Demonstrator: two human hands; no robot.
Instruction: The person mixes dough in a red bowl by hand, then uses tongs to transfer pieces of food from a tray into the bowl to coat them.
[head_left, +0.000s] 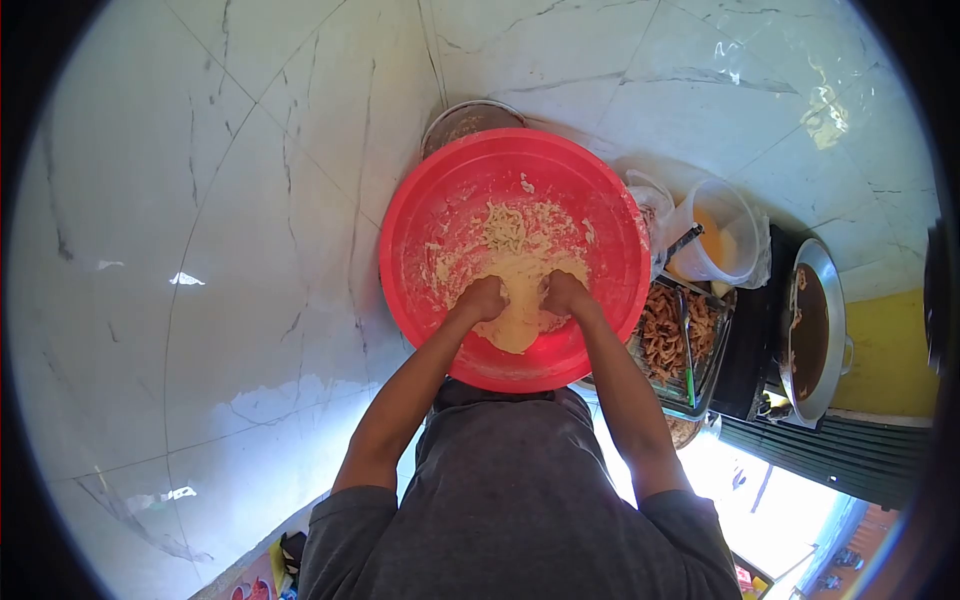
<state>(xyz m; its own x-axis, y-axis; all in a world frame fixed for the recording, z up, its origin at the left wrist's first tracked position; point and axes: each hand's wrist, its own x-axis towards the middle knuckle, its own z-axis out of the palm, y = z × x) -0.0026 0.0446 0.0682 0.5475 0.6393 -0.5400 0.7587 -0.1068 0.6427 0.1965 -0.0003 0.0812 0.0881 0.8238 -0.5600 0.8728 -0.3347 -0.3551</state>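
A large red basin point(610, 230) stands in front of me, its inside dusted with flour. Pale flour point(517, 275) and floury lumps point(508, 228) lie at its middle. My left hand point(483, 299) is down in the basin at the left edge of the flour, its fingers curled. On the flour's right edge is my right hand point(564, 293), also curled. The two hands are apart, and what their fingers hold, if anything, is hidden.
Right of the basin are a tray of brown fried pieces point(672, 335) with tongs point(688, 345), a plastic tub point(722, 235) with yellow liquid, and a wide pan point(830, 330) of brown oil. A bucket point(470, 118) stands behind the basin, near the tiled walls.
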